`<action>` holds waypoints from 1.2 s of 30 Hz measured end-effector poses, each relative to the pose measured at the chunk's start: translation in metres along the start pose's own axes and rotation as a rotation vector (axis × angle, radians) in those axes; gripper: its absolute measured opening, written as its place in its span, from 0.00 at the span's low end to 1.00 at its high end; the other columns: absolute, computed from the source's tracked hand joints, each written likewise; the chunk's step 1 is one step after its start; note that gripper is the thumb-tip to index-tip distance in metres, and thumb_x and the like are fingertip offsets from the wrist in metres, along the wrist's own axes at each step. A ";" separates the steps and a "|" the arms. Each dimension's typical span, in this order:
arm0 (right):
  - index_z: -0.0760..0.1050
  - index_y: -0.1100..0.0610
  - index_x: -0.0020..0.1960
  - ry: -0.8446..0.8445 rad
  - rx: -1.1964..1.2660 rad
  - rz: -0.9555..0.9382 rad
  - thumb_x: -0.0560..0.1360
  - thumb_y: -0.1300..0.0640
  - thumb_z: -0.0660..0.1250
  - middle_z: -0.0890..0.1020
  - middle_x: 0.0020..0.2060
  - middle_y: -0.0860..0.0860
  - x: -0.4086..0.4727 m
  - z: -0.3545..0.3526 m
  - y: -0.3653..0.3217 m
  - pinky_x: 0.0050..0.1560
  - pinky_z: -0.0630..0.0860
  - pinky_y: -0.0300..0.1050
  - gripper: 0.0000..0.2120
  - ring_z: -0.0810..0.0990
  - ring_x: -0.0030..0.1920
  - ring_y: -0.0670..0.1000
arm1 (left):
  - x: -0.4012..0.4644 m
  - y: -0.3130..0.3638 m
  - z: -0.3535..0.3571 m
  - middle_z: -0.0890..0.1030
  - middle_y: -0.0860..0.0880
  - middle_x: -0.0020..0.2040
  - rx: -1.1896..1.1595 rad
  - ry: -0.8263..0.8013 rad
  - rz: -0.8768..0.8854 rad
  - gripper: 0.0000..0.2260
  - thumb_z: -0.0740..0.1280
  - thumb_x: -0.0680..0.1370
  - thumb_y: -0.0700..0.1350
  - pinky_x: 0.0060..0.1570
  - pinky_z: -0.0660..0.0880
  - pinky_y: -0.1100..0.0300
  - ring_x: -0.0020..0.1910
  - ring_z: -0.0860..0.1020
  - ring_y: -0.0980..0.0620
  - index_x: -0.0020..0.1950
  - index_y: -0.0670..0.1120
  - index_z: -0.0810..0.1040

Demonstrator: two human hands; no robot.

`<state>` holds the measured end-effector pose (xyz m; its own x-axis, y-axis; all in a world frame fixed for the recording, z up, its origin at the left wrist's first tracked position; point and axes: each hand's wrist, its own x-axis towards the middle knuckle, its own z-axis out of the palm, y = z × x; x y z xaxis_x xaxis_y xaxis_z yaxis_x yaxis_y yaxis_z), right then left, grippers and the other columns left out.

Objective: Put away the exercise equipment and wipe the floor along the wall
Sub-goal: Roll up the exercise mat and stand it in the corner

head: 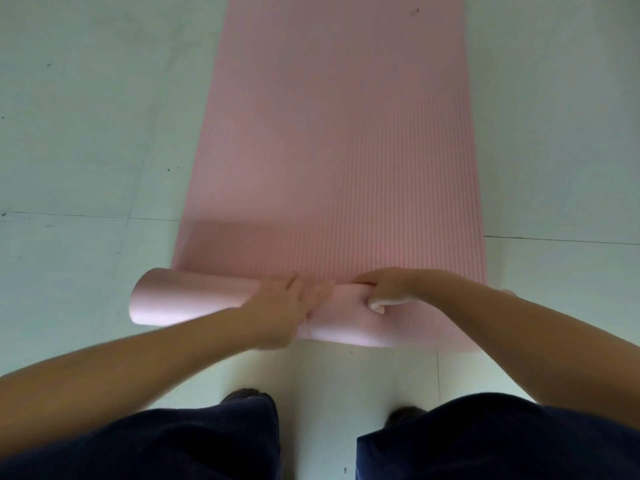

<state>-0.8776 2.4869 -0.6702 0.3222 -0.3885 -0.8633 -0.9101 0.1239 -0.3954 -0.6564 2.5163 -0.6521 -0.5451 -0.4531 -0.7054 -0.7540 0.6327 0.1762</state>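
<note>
A pink ribbed exercise mat (pixel 332 140) lies flat on the floor and runs away from me to the top of the view. Its near end is curled into a loose roll (pixel 180 299) across the bottom of the mat. My left hand (pixel 280 313) lies over the middle of the roll with its fingers bent around it. My right hand (pixel 384 289) grips the roll just to the right, thumb tucked under the fold and fingers over the top. The roll's right end is hidden behind my right forearm.
Pale tiled floor (pixel 86 150) surrounds the mat on both sides, with dark grout lines and a few small specks. My legs in dark trousers (pixel 485 441) and my shoes stand just in front of the roll.
</note>
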 end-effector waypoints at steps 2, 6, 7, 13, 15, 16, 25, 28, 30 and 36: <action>0.66 0.48 0.71 0.098 -0.042 -0.007 0.70 0.60 0.62 0.73 0.65 0.52 0.002 -0.001 0.004 0.63 0.68 0.52 0.29 0.71 0.64 0.56 | -0.007 0.021 0.015 0.37 0.39 0.77 0.106 0.133 0.053 0.37 0.57 0.79 0.47 0.69 0.49 0.33 0.76 0.41 0.36 0.73 0.54 0.29; 0.60 0.48 0.74 0.279 -0.289 -0.025 0.77 0.53 0.57 0.68 0.69 0.52 -0.004 0.009 0.008 0.68 0.63 0.54 0.25 0.67 0.68 0.56 | 0.005 0.020 0.026 0.30 0.36 0.74 0.233 0.096 0.034 0.50 0.63 0.75 0.61 0.65 0.46 0.28 0.74 0.35 0.33 0.70 0.49 0.22; 0.59 0.49 0.74 0.369 -0.362 -0.054 0.78 0.53 0.56 0.67 0.70 0.52 -0.006 0.013 0.010 0.68 0.61 0.54 0.24 0.66 0.69 0.56 | 0.012 0.016 0.022 0.31 0.36 0.74 0.249 0.094 0.034 0.51 0.64 0.74 0.63 0.66 0.47 0.28 0.74 0.37 0.33 0.69 0.49 0.22; 0.71 0.59 0.67 0.750 -0.635 -0.176 0.72 0.50 0.59 0.76 0.63 0.57 -0.027 0.035 0.026 0.65 0.67 0.66 0.25 0.76 0.63 0.59 | 0.051 -0.014 -0.016 0.51 0.39 0.75 0.119 0.023 -0.014 0.54 0.71 0.68 0.62 0.66 0.60 0.36 0.73 0.55 0.39 0.76 0.54 0.32; 0.69 0.59 0.69 0.714 -0.747 -0.153 0.69 0.44 0.63 0.74 0.66 0.59 -0.028 0.055 0.030 0.61 0.67 0.72 0.32 0.74 0.66 0.59 | 0.061 -0.025 -0.027 0.57 0.41 0.73 0.039 -0.005 -0.011 0.54 0.73 0.67 0.61 0.65 0.64 0.38 0.71 0.60 0.40 0.76 0.56 0.34; 0.66 0.59 0.71 0.702 -0.771 -0.138 0.67 0.42 0.67 0.71 0.69 0.60 -0.028 0.063 0.029 0.61 0.64 0.75 0.37 0.70 0.69 0.60 | 0.066 -0.030 -0.031 0.58 0.43 0.73 0.001 -0.022 -0.005 0.53 0.72 0.68 0.60 0.65 0.65 0.39 0.71 0.61 0.40 0.76 0.56 0.35; 0.36 0.55 0.77 0.575 -0.768 -0.043 0.64 0.40 0.74 0.52 0.77 0.58 -0.002 0.014 0.028 0.66 0.55 0.74 0.59 0.55 0.76 0.58 | 0.053 -0.047 -0.035 0.63 0.42 0.71 0.114 0.311 0.004 0.34 0.60 0.76 0.59 0.61 0.67 0.44 0.69 0.66 0.42 0.77 0.48 0.51; 0.31 0.50 0.76 0.495 -0.735 0.039 0.71 0.41 0.67 0.45 0.77 0.52 0.005 -0.010 0.020 0.69 0.49 0.71 0.51 0.47 0.76 0.57 | 0.049 -0.038 -0.036 0.70 0.38 0.67 0.237 0.554 -0.090 0.33 0.63 0.75 0.58 0.56 0.68 0.32 0.65 0.72 0.38 0.75 0.45 0.58; 0.36 0.48 0.76 0.514 -0.688 0.060 0.70 0.42 0.68 0.51 0.75 0.53 0.007 -0.016 0.017 0.68 0.53 0.71 0.50 0.53 0.74 0.57 | 0.052 -0.034 -0.034 0.58 0.38 0.74 0.182 0.425 -0.140 0.38 0.62 0.76 0.59 0.64 0.56 0.29 0.72 0.60 0.38 0.78 0.47 0.47; 0.46 0.46 0.77 0.581 -0.629 -0.034 0.70 0.46 0.67 0.66 0.69 0.51 0.003 -0.022 0.019 0.65 0.64 0.58 0.42 0.68 0.66 0.57 | 0.056 -0.046 -0.025 0.57 0.39 0.72 0.211 0.284 -0.209 0.45 0.66 0.73 0.61 0.65 0.59 0.35 0.69 0.60 0.38 0.77 0.51 0.39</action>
<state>-0.8993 2.4679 -0.6732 0.3235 -0.8103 -0.4887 -0.9330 -0.3593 -0.0220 -0.6615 2.4455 -0.6826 -0.4897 -0.7222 -0.4886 -0.7838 0.6101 -0.1163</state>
